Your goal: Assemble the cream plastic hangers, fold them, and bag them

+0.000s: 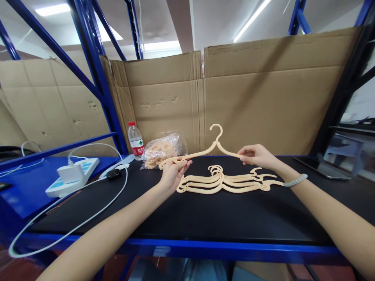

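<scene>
Left hand and right hand both pinch one cream clothes hanger; right tip's behind fingers. Clear plastic bag: contents blurry.

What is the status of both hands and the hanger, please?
Left hand, right hand grip one hanger near its ends, hook up. More hangers lie on black tabletop. Bag, bottle beyond left hand.

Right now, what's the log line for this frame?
left grip: holding hanger, left side | right grip: holding its right side | black tabletop: more hangers, bottle, plastic bag
</scene>
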`<state>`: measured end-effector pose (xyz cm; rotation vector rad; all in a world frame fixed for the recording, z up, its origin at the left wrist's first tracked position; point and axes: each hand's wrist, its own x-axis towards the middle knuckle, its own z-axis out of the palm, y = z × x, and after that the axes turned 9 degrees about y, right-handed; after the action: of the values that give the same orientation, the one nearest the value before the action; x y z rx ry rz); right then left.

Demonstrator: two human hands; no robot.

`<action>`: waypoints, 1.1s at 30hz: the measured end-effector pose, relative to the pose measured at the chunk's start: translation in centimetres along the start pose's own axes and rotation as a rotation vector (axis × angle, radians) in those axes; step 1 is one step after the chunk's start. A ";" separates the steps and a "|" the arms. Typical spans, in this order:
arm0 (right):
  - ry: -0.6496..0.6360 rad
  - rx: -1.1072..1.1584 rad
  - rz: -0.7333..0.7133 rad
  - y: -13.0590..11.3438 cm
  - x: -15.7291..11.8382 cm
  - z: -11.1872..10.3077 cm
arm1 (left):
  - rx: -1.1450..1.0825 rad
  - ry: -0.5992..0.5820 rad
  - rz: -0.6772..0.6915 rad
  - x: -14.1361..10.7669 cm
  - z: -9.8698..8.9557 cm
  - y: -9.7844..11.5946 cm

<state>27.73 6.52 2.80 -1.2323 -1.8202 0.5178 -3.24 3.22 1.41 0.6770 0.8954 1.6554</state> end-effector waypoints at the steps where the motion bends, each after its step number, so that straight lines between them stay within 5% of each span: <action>1: 0.001 0.004 0.005 0.0 0.0 0.0 | 0.035 -0.010 -0.021 0.0 -0.1 0.0; 4: 0.018 0.023 0.014 -0.1 0.0 -0.2 | 0.245 -0.090 -0.084 -0.2 -0.4 -0.3; 6: 0.030 0.027 0.017 0.0 0.0 -0.5 | 0.476 -0.213 0.044 -0.4 -0.7 -0.6; 11: -0.033 0.077 0.050 0.5 0.2 -1.2 | 0.957 -0.437 1.138 -0.5 -1.2 0.0; 13: -0.098 0.101 0.065 0.5 0.2 -1.4 | 1.040 -0.458 1.343 -0.4 -1.3 0.4; 24: -0.488 -0.092 0.036 0.1 -0.4 -2.2 | 1.470 -0.602 1.272 -0.4 -1.7 0.2; 33: -0.856 -0.267 0.088 -0.4 -1.1 -3.2 | 1.678 -0.951 1.179 -1.9 -1.1 0.7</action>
<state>30.30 4.98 4.41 -1.3874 -2.6158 0.9823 -4.01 1.07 1.44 3.2181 1.0017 0.6615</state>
